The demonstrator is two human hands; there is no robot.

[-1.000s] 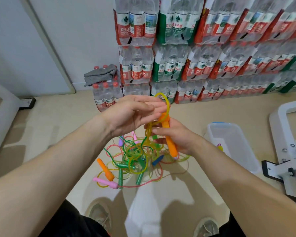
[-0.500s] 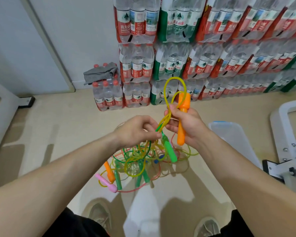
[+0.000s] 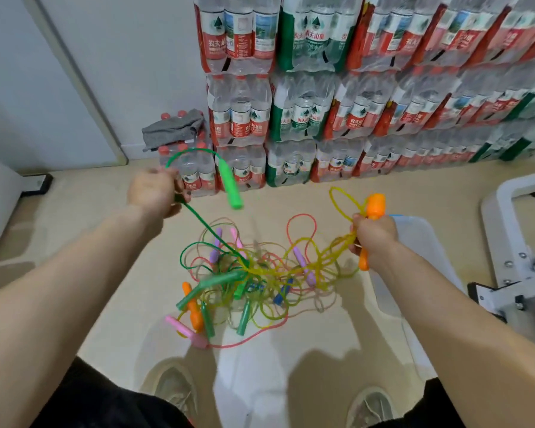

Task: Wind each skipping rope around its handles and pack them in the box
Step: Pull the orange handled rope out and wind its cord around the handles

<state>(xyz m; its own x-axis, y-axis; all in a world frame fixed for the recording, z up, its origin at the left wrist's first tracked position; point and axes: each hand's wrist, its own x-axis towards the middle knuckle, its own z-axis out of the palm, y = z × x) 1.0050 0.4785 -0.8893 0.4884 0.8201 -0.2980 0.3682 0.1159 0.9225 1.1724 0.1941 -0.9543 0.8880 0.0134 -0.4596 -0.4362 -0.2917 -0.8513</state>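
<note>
My left hand [image 3: 153, 194] grips a green rope [image 3: 198, 215] up at the left; the rope loops over the hand and its green handle [image 3: 230, 184] dangles to the right. My right hand [image 3: 372, 239] grips an orange handle [image 3: 372, 223] together with loops of yellow rope [image 3: 342, 202]. Both ropes run down into a tangled pile of skipping ropes [image 3: 247, 282] on the floor, with green, orange, pink, purple and blue handles. A clear plastic box [image 3: 420, 242] sits just right of my right hand, partly hidden by my forearm.
Shrink-wrapped packs of water bottles [image 3: 322, 103] are stacked against the wall behind the pile. A grey cloth [image 3: 175, 128] lies on a low pack. A white metal frame [image 3: 519, 242] stands at the right. My shoes [image 3: 369, 406] are at the bottom edge.
My hands have moved apart: the left swung up and left pulling the green rope and its handle out of the tangle, the right moved right and down with the orange handle.
</note>
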